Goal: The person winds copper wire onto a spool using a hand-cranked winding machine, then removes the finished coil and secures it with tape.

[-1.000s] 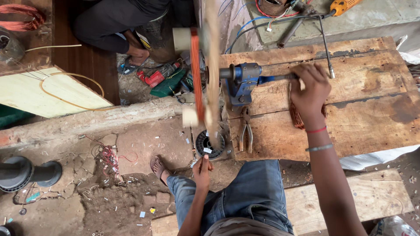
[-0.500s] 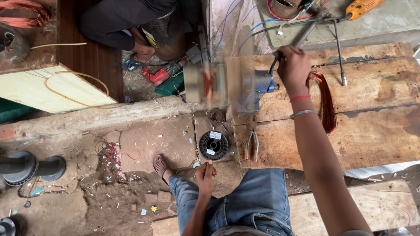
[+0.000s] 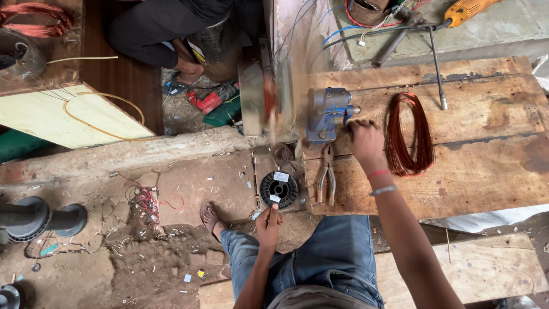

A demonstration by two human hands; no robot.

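Right hand (image 3: 366,140): closed around the crank handle at the right side of the blue hand-cranked winding machine (image 3: 325,114); two thin bands sit on the wrist.
Left hand (image 3: 269,220): held low over the knee, fingertips pinched at the lower edge of the black wire spool (image 3: 279,189); whether a strand runs between the fingers is too fine to tell.
Winding machine: mounted at the left edge of the worn wooden workbench (image 3: 486,171); its spinning former (image 3: 266,97) juts out to the left and shows only as a blur of grey and orange.
Wire spool: lying flat on the ground just left of the bench, below the former; a small white label on its top face.
Pliers (image 3: 326,174): on the bench just beside the spool, handles towards the person.
Copper wire coil (image 3: 407,134): a reddish loop lying flat on the bench, just right of the right hand.
Rest: an orange power tool (image 3: 466,10) on the ledge beyond the bench; another person's sandalled foot (image 3: 180,77) near a red tool (image 3: 211,98) on the ground.
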